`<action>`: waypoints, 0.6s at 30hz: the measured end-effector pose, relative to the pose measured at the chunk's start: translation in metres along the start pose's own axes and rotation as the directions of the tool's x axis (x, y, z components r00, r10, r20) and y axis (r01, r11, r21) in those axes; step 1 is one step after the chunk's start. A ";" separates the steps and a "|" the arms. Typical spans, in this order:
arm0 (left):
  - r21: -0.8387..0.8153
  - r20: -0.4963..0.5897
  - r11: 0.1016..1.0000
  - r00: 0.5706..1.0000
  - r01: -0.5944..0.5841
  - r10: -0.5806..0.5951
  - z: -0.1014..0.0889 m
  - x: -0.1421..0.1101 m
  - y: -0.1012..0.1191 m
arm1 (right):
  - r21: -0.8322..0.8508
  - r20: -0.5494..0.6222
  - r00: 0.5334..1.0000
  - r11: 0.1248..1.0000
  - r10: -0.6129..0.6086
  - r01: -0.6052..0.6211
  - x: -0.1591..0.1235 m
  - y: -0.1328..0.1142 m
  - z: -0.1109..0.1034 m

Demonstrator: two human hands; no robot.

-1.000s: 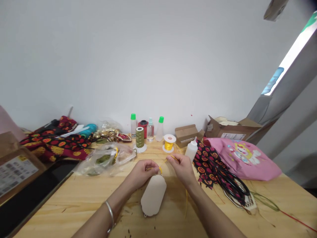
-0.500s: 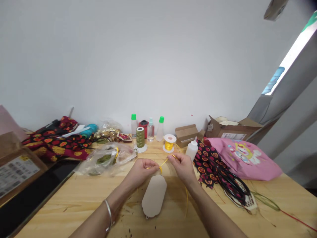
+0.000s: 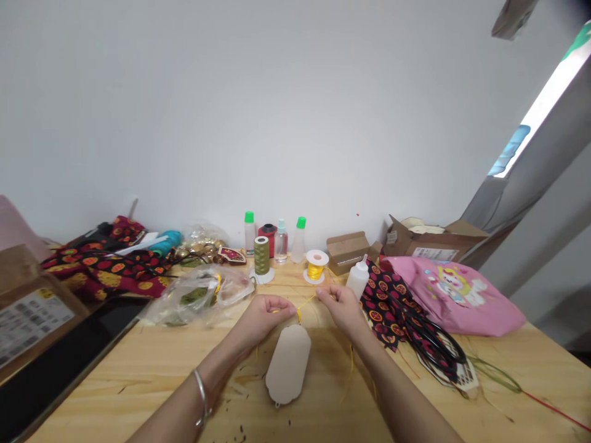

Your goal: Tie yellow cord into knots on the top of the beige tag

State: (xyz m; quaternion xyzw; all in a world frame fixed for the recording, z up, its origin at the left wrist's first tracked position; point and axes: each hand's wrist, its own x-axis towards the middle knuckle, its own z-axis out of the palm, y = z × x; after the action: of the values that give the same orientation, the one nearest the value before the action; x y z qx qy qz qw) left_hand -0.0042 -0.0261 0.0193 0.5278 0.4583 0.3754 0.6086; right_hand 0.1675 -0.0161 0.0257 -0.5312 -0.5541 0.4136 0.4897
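Yellow cord [image 3: 306,303] runs between my two hands and joins a small knot above a pale, scallop-ended plaque [image 3: 289,364]. My left hand [image 3: 266,315] pinches the cord with thumb and forefinger, just left of the knot. On the other side my right hand [image 3: 340,307] is closed on the cord's other end, which is drawn taut up to the right. The plaque hangs tilted below the knot, with a tiny loop at its lower end. Loose cord trails under my right wrist and a short bit below my left hand.
Behind my hands stand a spool of yellow cord [image 3: 316,268], a green thread cone [image 3: 261,256] and a white squeeze bottle [image 3: 357,280]. Plastic bags [image 3: 198,296] lie left. Patterned cloth, black-handled scissors [image 3: 431,344] and a pink bag [image 3: 455,298] lie right.
The loose yellow loop at the plaque's top has tightened into a small knot. My right hand has drawn slightly away to the right, stretching the cord. The plaque has shifted slightly.
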 end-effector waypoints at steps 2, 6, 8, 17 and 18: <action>0.018 -0.011 1.000 1.000 -0.016 0.016 0.000 0.000 0.000 | 0.237 0.154 0.977 0.954 0.150 -0.184 0.000 -0.002 -0.003; 0.078 -0.050 0.997 0.998 -0.030 0.034 0.004 0.001 -0.001 | 0.510 0.493 0.839 0.705 0.230 -0.493 -0.004 -0.006 -0.005; 0.089 -0.064 0.996 0.997 -0.030 0.035 0.006 0.001 -0.001 | 0.499 0.566 0.798 0.684 0.207 -0.532 -0.008 -0.007 -0.003; -0.026 -0.003 1.000 1.000 0.003 -0.003 0.005 0.002 -0.001 | 0.133 0.447 0.892 0.982 0.063 -0.136 -0.019 -0.005 0.023; -0.042 0.010 0.999 1.000 0.009 -0.008 0.005 0.003 -0.002 | 0.079 0.428 0.903 0.993 0.044 -0.086 -0.018 -0.001 0.025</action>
State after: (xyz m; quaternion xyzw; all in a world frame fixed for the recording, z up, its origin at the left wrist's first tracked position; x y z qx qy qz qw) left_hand 0.0010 -0.0252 0.0171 0.5149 0.4497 0.3797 0.6233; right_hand 0.1422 -0.0323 0.0204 -0.4223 -0.6088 0.5618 0.3679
